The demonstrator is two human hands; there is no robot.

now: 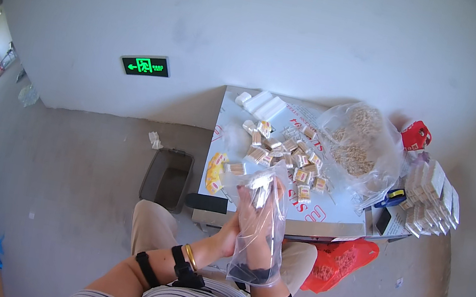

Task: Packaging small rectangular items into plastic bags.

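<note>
A clear plastic bag [275, 243] hangs from my hands at the table's near edge and drapes over my right forearm. My left hand [238, 221] is closed at the bag's left side. My right hand [268, 207], seen through the film, has its fingers bent around the bag's upper part. A white patch [261, 185] shows at the fingertips; glare hides what it is. Just beyond lie several small bundles of thin wooden sticks [293, 155] with yellow and white labels. Yellow printed labels [215, 173] lie to the left of the hands.
White rolls [265, 106] lie at the table's far left. A large clear bag of beige sticks [358, 140] stands at the right, beside a blue-and-yellow tape dispenser [392, 198] and stacked white packs [431, 196]. On the floor are a grey bin [167, 177] and a red bag [341, 266].
</note>
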